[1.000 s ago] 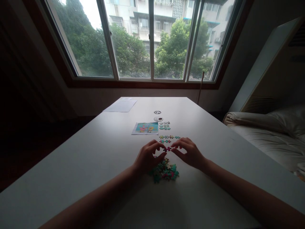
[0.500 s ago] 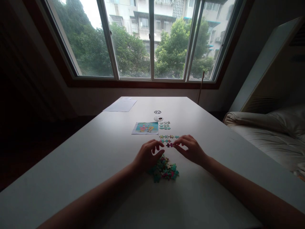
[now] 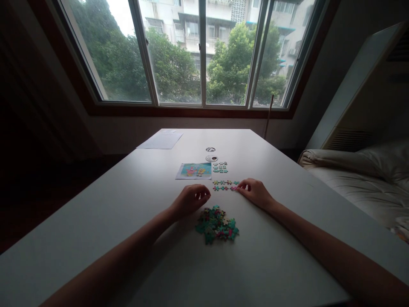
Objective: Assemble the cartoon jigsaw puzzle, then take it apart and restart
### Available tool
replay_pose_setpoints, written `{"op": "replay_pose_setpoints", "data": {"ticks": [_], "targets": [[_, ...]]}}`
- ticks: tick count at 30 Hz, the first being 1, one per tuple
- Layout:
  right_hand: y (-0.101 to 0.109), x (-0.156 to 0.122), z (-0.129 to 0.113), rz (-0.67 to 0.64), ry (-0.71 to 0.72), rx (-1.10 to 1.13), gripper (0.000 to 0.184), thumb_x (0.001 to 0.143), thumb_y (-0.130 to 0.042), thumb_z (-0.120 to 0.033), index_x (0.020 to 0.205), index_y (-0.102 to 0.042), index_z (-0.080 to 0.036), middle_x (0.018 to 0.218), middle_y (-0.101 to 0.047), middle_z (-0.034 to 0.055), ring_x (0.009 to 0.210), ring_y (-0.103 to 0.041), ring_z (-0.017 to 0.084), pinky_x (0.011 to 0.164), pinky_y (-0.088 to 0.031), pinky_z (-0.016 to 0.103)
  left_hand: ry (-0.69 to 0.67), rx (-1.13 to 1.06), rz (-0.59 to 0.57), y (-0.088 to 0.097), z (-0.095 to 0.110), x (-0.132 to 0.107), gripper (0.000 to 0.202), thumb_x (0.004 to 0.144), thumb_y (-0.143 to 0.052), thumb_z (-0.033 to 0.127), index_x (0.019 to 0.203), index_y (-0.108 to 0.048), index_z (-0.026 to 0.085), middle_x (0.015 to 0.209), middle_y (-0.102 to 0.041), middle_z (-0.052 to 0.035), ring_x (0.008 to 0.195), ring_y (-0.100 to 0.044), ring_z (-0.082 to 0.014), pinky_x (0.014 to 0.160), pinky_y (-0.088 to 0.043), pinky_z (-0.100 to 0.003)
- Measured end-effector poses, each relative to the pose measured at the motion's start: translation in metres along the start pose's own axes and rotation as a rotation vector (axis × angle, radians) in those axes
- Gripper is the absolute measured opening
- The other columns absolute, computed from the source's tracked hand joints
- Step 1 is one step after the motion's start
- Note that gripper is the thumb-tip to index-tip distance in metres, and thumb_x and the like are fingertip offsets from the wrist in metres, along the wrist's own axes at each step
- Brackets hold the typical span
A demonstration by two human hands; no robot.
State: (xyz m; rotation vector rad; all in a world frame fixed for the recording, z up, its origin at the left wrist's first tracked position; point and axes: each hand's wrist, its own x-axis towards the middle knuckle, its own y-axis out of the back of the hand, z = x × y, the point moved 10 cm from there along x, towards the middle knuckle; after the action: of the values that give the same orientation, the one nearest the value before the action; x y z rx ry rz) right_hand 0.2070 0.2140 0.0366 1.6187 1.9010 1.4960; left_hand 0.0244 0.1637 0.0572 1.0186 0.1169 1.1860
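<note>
My right hand (image 3: 254,192) pinches a pink jigsaw piece (image 3: 234,188) at the right end of the nearer row, low over or touching the tabletop. My left hand (image 3: 191,199) is left of the rows, its fingers loosely bent with gaps between them and no piece visible in them. Two short rows of loose pieces (image 3: 223,183) lie between the hands. Nearer to me is a heaped pile of mixed green, pink and yellow jigsaw pieces (image 3: 217,225). A picture sheet (image 3: 193,171) with cartoon figures lies beyond my left hand.
A block of pale pieces (image 3: 220,167) lies right of the picture sheet. Two round flat items (image 3: 211,158) rest behind it. White paper (image 3: 161,140) lies at the far left corner of the white table (image 3: 96,230). A padded couch (image 3: 345,179) stands at the right.
My right hand has carried the pink piece slightly away from me to the end of the nearer row. My left hand has drawn back left, uncovering more of the pile.
</note>
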Motion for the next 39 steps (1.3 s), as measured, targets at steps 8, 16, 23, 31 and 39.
{"op": "replay_pose_setpoints", "data": {"ticks": [8,16,23,31,39], "targets": [[-0.002,-0.004,-0.018,-0.013,0.101,0.068,0.015,0.079,-0.053,-0.025,0.083,-0.067,-0.02,0.081,-0.061,0.0034,0.062,-0.052,0.011,0.062,-0.044,0.025,-0.064,-0.028,-0.16,-0.008,0.014,-0.001,0.013,0.078,-0.051,0.02,0.075,-0.063,0.014,0.063,-0.055,-0.0001,0.054,-0.046,-0.0085,0.052,-0.037,-0.019],[-0.01,-0.006,-0.022,-0.065,0.165,0.007,0.018,0.079,-0.053,-0.023,0.091,-0.067,-0.022,0.089,-0.064,0.0047,0.079,-0.056,0.016,0.074,-0.044,0.03,-0.154,-0.069,-0.403,-0.026,0.049,-0.013,0.011,0.077,-0.055,0.019,0.083,-0.063,0.015,0.074,-0.054,-0.0012,0.059,-0.048,-0.0082,0.055,-0.04,-0.018],[-0.008,-0.007,-0.023,-0.06,0.177,-0.005,0.019,0.081,-0.051,-0.024,0.091,-0.066,-0.022,0.091,-0.063,0.0053,0.083,-0.056,0.017,0.074,-0.045,0.03,-0.21,0.058,-0.545,-0.044,0.063,-0.028,0.021,0.068,-0.067,0.028,0.084,-0.057,0.019,0.087,-0.051,-0.0011,0.069,-0.05,-0.0113,0.063,-0.041,-0.02],[-0.003,-0.007,-0.027,-0.033,0.189,0.003,0.016,0.081,-0.051,-0.023,0.089,-0.065,-0.021,0.09,-0.063,0.0051,0.083,-0.056,0.017,0.071,-0.045,0.03,-0.217,0.089,-0.54,-0.045,0.064,-0.03,0.019,0.068,-0.066,0.022,0.084,-0.056,0.019,0.088,-0.052,-0.0012,0.07,-0.052,-0.011,0.065,-0.042,-0.02],[0.002,-0.012,-0.04,0.008,0.249,0.014,0.013,0.081,-0.052,-0.022,0.087,-0.064,-0.021,0.087,-0.064,0.0055,0.08,-0.057,0.016,0.072,-0.044,0.03,-0.175,-0.115,-0.278,-0.025,0.06,-0.012,0.007,0.077,-0.058,0.019,0.075,-0.063,0.014,0.066,-0.056,0.0003,0.055,-0.048,-0.0074,0.054,-0.039,-0.017]]}}
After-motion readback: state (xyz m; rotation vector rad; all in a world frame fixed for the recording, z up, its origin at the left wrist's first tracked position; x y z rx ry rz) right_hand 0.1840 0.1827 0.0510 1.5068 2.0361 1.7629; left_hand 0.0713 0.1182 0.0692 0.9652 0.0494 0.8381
